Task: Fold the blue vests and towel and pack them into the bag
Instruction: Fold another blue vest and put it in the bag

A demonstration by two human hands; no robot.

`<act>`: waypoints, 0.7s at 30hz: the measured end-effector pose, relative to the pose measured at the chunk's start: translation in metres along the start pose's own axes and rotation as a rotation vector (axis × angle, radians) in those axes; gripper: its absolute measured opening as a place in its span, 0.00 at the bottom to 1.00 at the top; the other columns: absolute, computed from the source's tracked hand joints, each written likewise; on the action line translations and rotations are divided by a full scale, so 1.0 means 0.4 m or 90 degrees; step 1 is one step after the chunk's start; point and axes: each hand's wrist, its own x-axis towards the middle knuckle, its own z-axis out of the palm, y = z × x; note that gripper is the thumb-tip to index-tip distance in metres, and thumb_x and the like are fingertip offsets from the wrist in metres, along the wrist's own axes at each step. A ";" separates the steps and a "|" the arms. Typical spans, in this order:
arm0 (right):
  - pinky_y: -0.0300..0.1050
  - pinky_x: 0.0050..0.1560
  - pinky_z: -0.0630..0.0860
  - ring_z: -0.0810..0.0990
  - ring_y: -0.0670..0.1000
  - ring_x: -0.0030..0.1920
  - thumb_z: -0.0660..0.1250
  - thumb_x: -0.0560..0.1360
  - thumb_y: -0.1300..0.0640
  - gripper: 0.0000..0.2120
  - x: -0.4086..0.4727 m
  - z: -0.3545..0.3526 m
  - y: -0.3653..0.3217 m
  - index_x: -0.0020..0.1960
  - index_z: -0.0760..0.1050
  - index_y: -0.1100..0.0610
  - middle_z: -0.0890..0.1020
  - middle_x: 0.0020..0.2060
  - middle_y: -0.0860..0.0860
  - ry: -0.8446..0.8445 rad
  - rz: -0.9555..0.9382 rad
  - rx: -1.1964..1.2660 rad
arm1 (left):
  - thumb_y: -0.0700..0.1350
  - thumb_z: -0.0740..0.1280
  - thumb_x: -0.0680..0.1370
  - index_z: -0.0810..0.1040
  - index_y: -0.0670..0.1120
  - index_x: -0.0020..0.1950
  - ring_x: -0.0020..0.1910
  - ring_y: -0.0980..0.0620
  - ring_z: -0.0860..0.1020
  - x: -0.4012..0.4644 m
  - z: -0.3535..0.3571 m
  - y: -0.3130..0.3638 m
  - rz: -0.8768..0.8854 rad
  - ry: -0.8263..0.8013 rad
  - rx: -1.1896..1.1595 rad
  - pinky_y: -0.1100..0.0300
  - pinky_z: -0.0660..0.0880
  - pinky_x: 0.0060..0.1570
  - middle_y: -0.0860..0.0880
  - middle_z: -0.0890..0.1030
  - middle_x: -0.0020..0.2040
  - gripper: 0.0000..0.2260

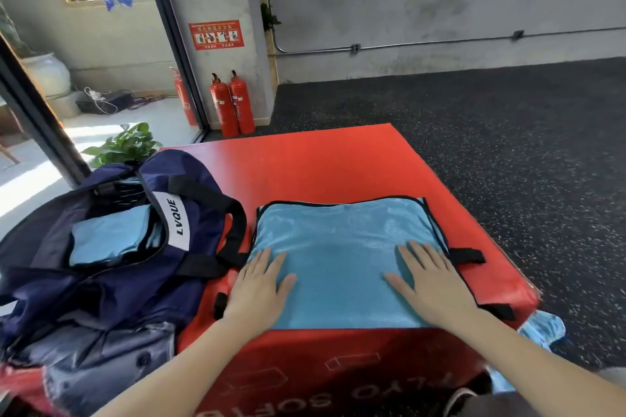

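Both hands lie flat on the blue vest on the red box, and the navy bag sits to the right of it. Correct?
Not quite. In the head view both the left hand and right hand lie flat on the blue vest on the red box, but the navy bag sits to its left.

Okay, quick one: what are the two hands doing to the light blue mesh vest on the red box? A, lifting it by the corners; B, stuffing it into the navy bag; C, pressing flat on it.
C: the left hand and right hand lie open, palms down, on the light blue mesh vest.
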 end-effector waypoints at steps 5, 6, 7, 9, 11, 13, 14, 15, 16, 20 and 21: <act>0.51 0.80 0.44 0.45 0.53 0.81 0.26 0.69 0.23 0.49 0.009 -0.001 0.003 0.83 0.45 0.47 0.48 0.82 0.48 -0.006 0.006 0.007 | 0.71 0.33 0.72 0.52 0.52 0.82 0.81 0.49 0.47 -0.006 -0.009 0.010 -0.016 -0.010 0.024 0.54 0.45 0.78 0.47 0.50 0.83 0.43; 0.51 0.80 0.44 0.45 0.53 0.81 0.29 0.71 0.23 0.47 0.014 -0.005 0.000 0.83 0.44 0.47 0.48 0.82 0.49 -0.009 0.008 0.008 | 0.71 0.32 0.71 0.51 0.52 0.82 0.81 0.49 0.46 0.002 -0.006 0.013 -0.018 -0.011 0.033 0.53 0.45 0.79 0.46 0.50 0.83 0.43; 0.51 0.80 0.44 0.44 0.53 0.81 0.33 0.73 0.24 0.44 0.020 -0.008 -0.002 0.82 0.44 0.47 0.47 0.82 0.48 -0.012 0.011 0.010 | 0.72 0.32 0.72 0.50 0.53 0.82 0.81 0.49 0.46 0.013 -0.003 0.016 -0.021 -0.014 0.040 0.52 0.45 0.79 0.46 0.49 0.83 0.43; 0.51 0.80 0.43 0.44 0.53 0.81 0.38 0.76 0.26 0.41 0.031 -0.014 -0.001 0.82 0.43 0.47 0.47 0.82 0.48 -0.015 0.015 0.011 | 0.72 0.34 0.74 0.49 0.53 0.83 0.81 0.49 0.45 0.035 0.004 0.021 -0.025 -0.015 0.040 0.52 0.44 0.79 0.46 0.49 0.83 0.41; 0.51 0.80 0.43 0.44 0.52 0.81 0.38 0.77 0.27 0.41 0.044 -0.014 0.005 0.83 0.44 0.48 0.47 0.82 0.49 -0.010 0.012 0.010 | 0.72 0.36 0.76 0.49 0.54 0.83 0.81 0.49 0.45 0.060 0.009 0.025 -0.021 -0.008 0.034 0.52 0.44 0.79 0.45 0.49 0.83 0.39; 0.51 0.80 0.43 0.45 0.52 0.81 0.37 0.75 0.26 0.42 0.061 -0.012 0.015 0.83 0.45 0.48 0.48 0.82 0.49 -0.006 0.013 0.007 | 0.72 0.36 0.76 0.50 0.54 0.82 0.81 0.49 0.45 0.090 0.010 0.027 -0.010 -0.003 0.034 0.52 0.44 0.79 0.45 0.50 0.83 0.39; 0.52 0.80 0.43 0.45 0.52 0.81 0.35 0.75 0.26 0.43 0.073 -0.011 0.021 0.82 0.45 0.47 0.48 0.82 0.49 -0.003 0.015 0.006 | 0.72 0.36 0.76 0.50 0.53 0.82 0.81 0.49 0.46 0.109 0.011 0.029 -0.004 0.000 0.034 0.52 0.45 0.79 0.45 0.50 0.83 0.39; 0.52 0.80 0.44 0.45 0.53 0.81 0.35 0.74 0.26 0.43 0.086 -0.011 0.026 0.82 0.46 0.47 0.49 0.82 0.49 -0.001 0.019 0.006 | 0.72 0.36 0.76 0.50 0.53 0.83 0.81 0.48 0.46 0.128 0.012 0.031 0.003 0.002 0.035 0.52 0.45 0.79 0.45 0.51 0.82 0.40; 0.52 0.80 0.44 0.46 0.53 0.81 0.35 0.74 0.26 0.43 0.098 -0.011 0.033 0.82 0.46 0.48 0.49 0.82 0.49 -0.002 0.024 0.006 | 0.72 0.37 0.76 0.50 0.53 0.83 0.81 0.48 0.47 0.149 0.013 0.034 0.009 0.002 0.039 0.52 0.46 0.79 0.45 0.51 0.82 0.39; 0.53 0.80 0.44 0.46 0.54 0.81 0.38 0.77 0.27 0.40 0.148 -0.011 0.061 0.82 0.46 0.48 0.50 0.82 0.50 0.000 0.055 0.013 | 0.71 0.40 0.77 0.51 0.53 0.83 0.81 0.48 0.47 0.241 0.021 0.049 0.038 -0.008 0.041 0.51 0.46 0.79 0.45 0.51 0.82 0.37; 0.53 0.80 0.44 0.47 0.54 0.81 0.39 0.77 0.27 0.40 0.161 -0.010 0.066 0.82 0.46 0.48 0.50 0.82 0.50 0.001 0.064 0.016 | 0.71 0.41 0.78 0.51 0.53 0.83 0.81 0.48 0.47 0.268 0.021 0.053 0.049 -0.010 0.040 0.51 0.46 0.79 0.44 0.51 0.82 0.37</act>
